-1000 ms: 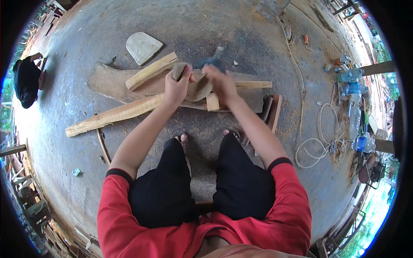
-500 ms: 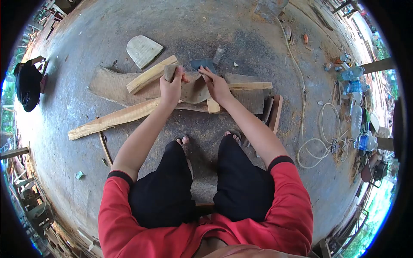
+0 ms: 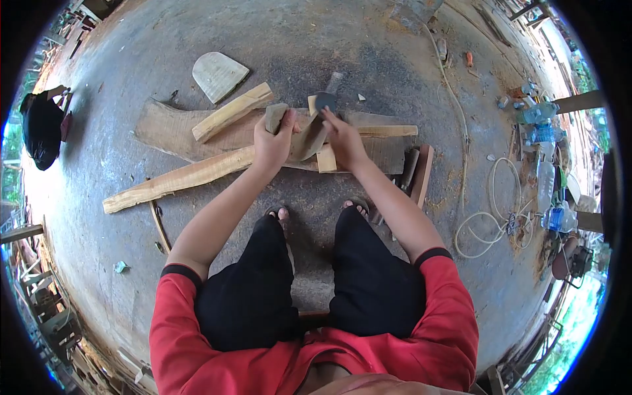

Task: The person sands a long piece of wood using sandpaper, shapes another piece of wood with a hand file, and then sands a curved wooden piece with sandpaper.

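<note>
My left hand (image 3: 272,141) is wrapped round the raised end of a curved wooden piece (image 3: 306,140), which hangs over several boards on the floor. My right hand (image 3: 345,140) is closed on a dark sanding pad (image 3: 325,102) near the piece's right side; its fingertips lie at the pad's lower edge. Below both hands lies a wide plank (image 3: 168,128). A long pale strip (image 3: 178,181) runs out to the left, and a shorter pale block (image 3: 234,112) rests across the plank. The contact between pad and piece is unclear.
A rounded board (image 3: 219,76) lies beyond the plank. Reddish wood (image 3: 422,174) stands to the right of it. Farther right are a coiled hose (image 3: 482,214) and plastic bottles (image 3: 545,134). A black bag (image 3: 42,131) is at the far left.
The dark pad has shifted and turned between frames, with my right hand moving slightly right and down since half a second ago. My left hand has tilted the curved piece a little.
</note>
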Tool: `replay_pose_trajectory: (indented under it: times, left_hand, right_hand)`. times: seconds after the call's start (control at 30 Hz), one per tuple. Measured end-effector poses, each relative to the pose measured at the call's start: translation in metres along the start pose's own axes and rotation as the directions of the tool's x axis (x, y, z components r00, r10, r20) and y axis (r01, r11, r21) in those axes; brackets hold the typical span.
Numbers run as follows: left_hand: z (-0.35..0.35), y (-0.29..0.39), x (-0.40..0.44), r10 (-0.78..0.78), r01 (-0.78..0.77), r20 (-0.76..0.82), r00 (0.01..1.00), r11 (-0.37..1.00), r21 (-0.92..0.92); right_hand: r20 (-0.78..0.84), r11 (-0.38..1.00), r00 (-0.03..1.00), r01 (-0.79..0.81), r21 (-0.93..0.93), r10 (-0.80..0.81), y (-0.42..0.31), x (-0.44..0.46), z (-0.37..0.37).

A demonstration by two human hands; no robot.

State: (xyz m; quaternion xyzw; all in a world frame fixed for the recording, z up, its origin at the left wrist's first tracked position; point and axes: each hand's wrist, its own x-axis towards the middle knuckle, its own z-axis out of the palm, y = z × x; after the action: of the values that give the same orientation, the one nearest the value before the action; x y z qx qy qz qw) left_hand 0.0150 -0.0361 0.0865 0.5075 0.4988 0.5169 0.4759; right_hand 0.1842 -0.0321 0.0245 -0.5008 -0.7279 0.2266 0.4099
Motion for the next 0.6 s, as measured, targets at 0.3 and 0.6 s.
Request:
replay_pose_trajectory:
  times: [0.3,0.6]
  left_hand:
    - [0.012,0.013,-0.003,0.016,-0.021,0.050,0.999,0.996,0.088]
    - [0.019,0.023,-0.005,0.068,-0.095,0.205,0.976,0.988,0.123]
  right_hand:
    - [0.090,0.955,0.956,-0.286,0.077,0.279,-0.024,0.003,-0.023]
    - [0.086,0.968,0.973,-0.221,0.115,0.212,-0.006,0.007,-0.019]
